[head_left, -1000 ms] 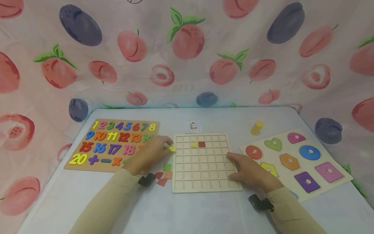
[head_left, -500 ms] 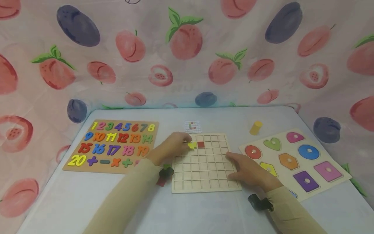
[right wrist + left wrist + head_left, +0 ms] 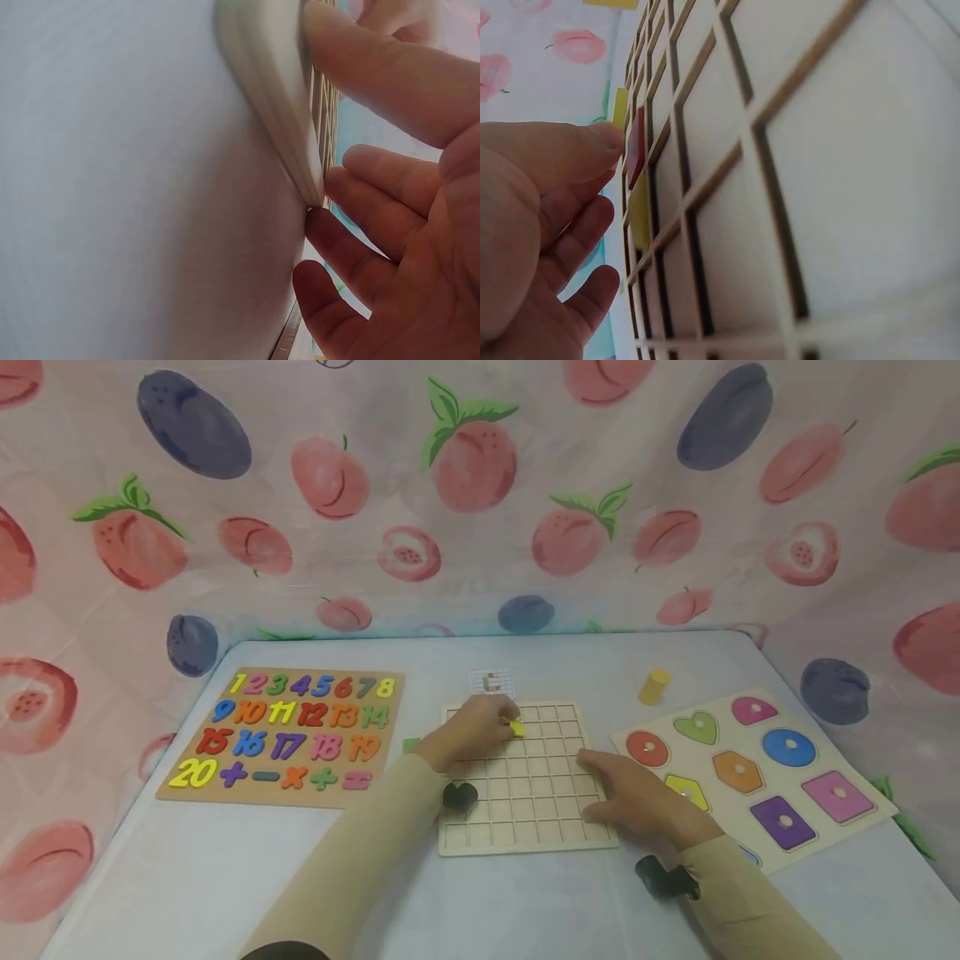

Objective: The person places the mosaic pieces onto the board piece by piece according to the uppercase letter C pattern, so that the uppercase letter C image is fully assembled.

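My left hand (image 3: pixel 476 731) pinches a small yellow piece (image 3: pixel 517 727) between thumb and fingertips, over the upper part of the wooden grid board (image 3: pixel 536 789). In the left wrist view that held yellow piece (image 3: pixel 620 107) is close to a red square (image 3: pixel 636 150) in the grid, with another yellow piece (image 3: pixel 639 214) beside the red one. In the head view the hand hides both of these. My right hand (image 3: pixel 637 797) touches the board's right edge, thumb and fingers spread and fairly straight; its thumb (image 3: pixel 375 67) lies against the board's rim.
A number board (image 3: pixel 281 756) lies to the left, a shape puzzle board (image 3: pixel 817 739) to the right. Behind the grid is a small pattern card (image 3: pixel 491 680); a yellow cylinder (image 3: pixel 654 687) stands back right. A green piece (image 3: pixel 410 745) shows beside the left sleeve.
My left hand has carried the yellow piece rightward from beside the board to above the grid, near the red square. The right hand stays at the board's edge.
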{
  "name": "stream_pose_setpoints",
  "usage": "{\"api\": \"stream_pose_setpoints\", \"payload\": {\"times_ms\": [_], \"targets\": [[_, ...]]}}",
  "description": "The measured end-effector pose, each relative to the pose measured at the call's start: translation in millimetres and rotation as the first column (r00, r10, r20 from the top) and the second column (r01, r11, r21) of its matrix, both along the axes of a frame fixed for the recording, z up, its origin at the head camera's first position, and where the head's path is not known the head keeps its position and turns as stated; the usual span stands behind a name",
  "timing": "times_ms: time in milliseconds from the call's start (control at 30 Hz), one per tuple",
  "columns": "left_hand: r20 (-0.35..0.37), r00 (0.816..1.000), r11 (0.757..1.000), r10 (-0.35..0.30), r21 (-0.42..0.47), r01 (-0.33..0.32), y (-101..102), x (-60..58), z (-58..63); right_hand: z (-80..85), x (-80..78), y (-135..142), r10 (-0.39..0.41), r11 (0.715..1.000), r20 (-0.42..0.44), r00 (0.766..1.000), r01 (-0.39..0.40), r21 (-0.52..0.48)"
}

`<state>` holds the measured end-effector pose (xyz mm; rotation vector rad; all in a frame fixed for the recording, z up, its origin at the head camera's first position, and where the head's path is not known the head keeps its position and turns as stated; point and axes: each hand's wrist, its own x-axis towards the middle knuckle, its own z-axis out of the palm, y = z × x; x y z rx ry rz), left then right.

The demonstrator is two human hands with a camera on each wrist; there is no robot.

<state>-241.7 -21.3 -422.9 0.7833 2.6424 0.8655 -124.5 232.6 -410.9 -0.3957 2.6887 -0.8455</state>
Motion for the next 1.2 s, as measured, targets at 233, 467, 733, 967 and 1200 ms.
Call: {"api": "stream_pose_setpoints", "payload": {"times_ms": [233, 467, 733, 967, 1200], "targets": [[0.025, 1.0, 1.0, 0.02, 0.006, -0.02, 12.4, 1.3, -0.3, -1.2, -2.1, 0.6, -0.006, 1.0, 0.013, 1.0, 0.006, 0.018], [0.03, 0.999, 0.999, 0.041, 0.014, -0.041, 20.6, 3.3, -0.9, -1.5, -2.4, 1.2, 0.007, 1.0, -0.008, 1.0, -0.007, 0.011], [0.037, 0.997, 0.998, 0.064, -0.007, -0.064, 23.7, 6.3, 1.4, -1.4, -1.0, 0.4, -0.006, 1.0, 0.003, 1.0, 0.006, 0.018], [-0.005, 0.999, 0.999, 0.054, -0.002, -0.054, 24.0, 7.4, 0.6, -2.4, -1.1, 0.0, -0.005, 1.0, 0.002, 1.0, 0.005, 0.024], [-0.035, 0.996, 0.996, 0.079, -0.028, -0.08, 27.9, 6.9, -1.7, -2.0, -0.7, 0.2, -0.004, 1.0, -0.006, 1.0, 0.004, 0.013]]}}
